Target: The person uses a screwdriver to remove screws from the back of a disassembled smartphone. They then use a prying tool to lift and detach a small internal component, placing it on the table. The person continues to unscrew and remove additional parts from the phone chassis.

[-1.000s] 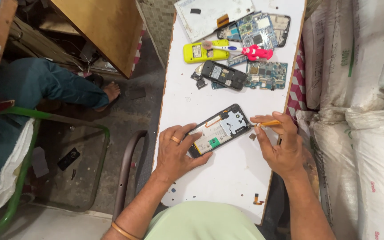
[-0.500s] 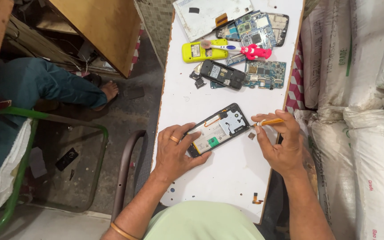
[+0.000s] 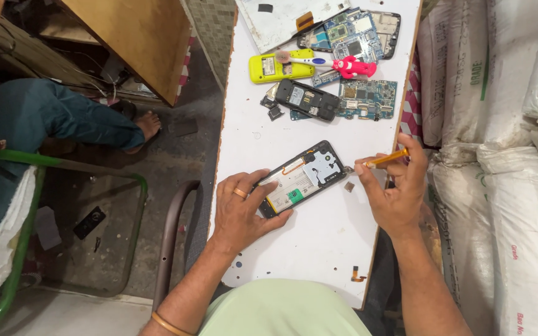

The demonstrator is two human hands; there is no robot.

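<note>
An opened phone (image 3: 300, 178) with its back cover off lies at a slant on the white table (image 3: 319, 249). My left hand (image 3: 241, 208), with a ring on one finger, rests on the phone's near end and holds it down. An orange-handled screwdriver (image 3: 382, 160) is pinched in my right hand (image 3: 393, 190), and its tip touches the phone's upper right corner. A tiny loose part (image 3: 349, 186) lies just beside that corner.
At the table's far end lie a yellow phone (image 3: 280, 66), a black phone body (image 3: 306, 99), green circuit boards (image 3: 366, 99), a toothbrush with a pink handle (image 3: 337, 63) and a white panel (image 3: 281, 18). White sacks (image 3: 499, 174) line the right. Another person's leg (image 3: 63, 121) is at left.
My right hand has shifted slightly up and right, so the screwdriver now lies flatter with its tip at the phone's corner. My left hand and the phone stay in place.
</note>
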